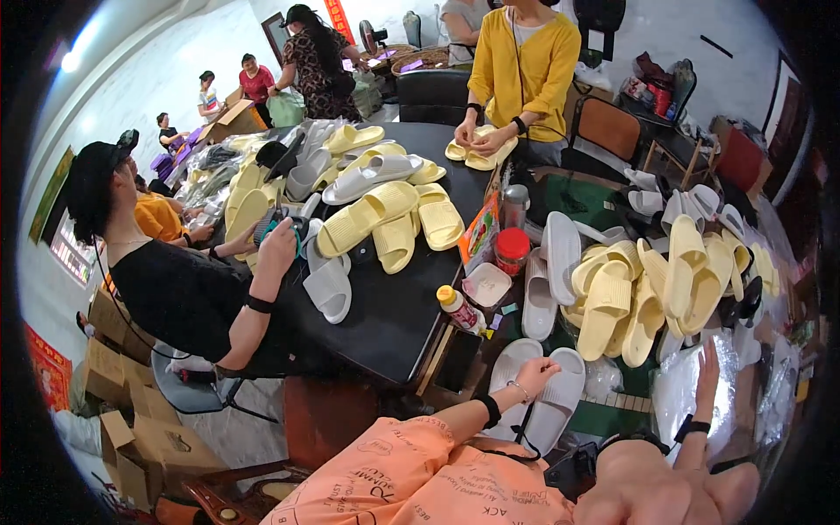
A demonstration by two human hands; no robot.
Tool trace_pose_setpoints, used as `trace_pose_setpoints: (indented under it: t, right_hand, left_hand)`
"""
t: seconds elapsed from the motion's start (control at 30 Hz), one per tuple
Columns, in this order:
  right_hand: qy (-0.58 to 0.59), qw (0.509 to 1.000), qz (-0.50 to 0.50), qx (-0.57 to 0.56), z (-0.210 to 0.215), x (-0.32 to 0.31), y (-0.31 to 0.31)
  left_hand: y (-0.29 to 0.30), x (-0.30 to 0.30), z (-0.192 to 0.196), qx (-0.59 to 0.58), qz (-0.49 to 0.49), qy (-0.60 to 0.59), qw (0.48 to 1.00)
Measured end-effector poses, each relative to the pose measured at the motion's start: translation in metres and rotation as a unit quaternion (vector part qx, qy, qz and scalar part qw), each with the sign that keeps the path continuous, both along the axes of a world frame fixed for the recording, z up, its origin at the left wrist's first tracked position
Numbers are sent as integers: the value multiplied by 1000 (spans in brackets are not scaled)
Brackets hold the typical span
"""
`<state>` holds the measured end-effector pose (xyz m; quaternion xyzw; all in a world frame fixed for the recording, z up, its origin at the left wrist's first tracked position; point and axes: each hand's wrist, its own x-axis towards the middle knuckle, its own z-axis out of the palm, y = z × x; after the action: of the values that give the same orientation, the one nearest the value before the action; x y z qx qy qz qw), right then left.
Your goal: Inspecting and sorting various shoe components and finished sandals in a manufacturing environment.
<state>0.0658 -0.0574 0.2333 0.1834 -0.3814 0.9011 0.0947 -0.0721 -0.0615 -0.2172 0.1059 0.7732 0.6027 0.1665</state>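
Left: a seated co-worker in black at a dark table. Centre: the left hand, fingers curled shut, pinches the upper edge of a pair of grey slippers lying side by side before the wearer, below a heap of yellow slippers. Right: the right hand lies flat and released on a clear plastic bag. The step appears to be gathering the pair; any bagging would first need the bag's mouth opened.
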Motion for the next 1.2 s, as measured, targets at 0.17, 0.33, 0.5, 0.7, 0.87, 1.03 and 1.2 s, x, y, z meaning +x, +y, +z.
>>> trace_pose_setpoints:
  t: [0.17,0.33,0.5,0.7,0.87,1.03,1.2]
  right_hand:
    - [60,997,-16,40,-45,-9,23]
    - [121,990,49,46,-102,-67,40]
    - [-183,876,-45,444,-264,-130,92]
    - [-157,763,-114,617,-440,-121,127]
    - [-284,840,-79,456,-475,-125,110]
    - [-324,806,-91,488,-498,-131,114]
    - [-281,817,-152,480,-506,-130,116]
  left_hand:
    - [-2,-6,-2,31,7,17,999]
    - [-25,-3,-23,47,85,-1,995]
    - [-3,2,-37,85,54,-21,995]
    - [-10,-10,-43,107,79,-55,990]
    - [-7,-20,-19,141,66,-119,981]
    - [-10,-30,-36,107,94,-61,988]
    - [-11,-32,-38,88,59,2,994]
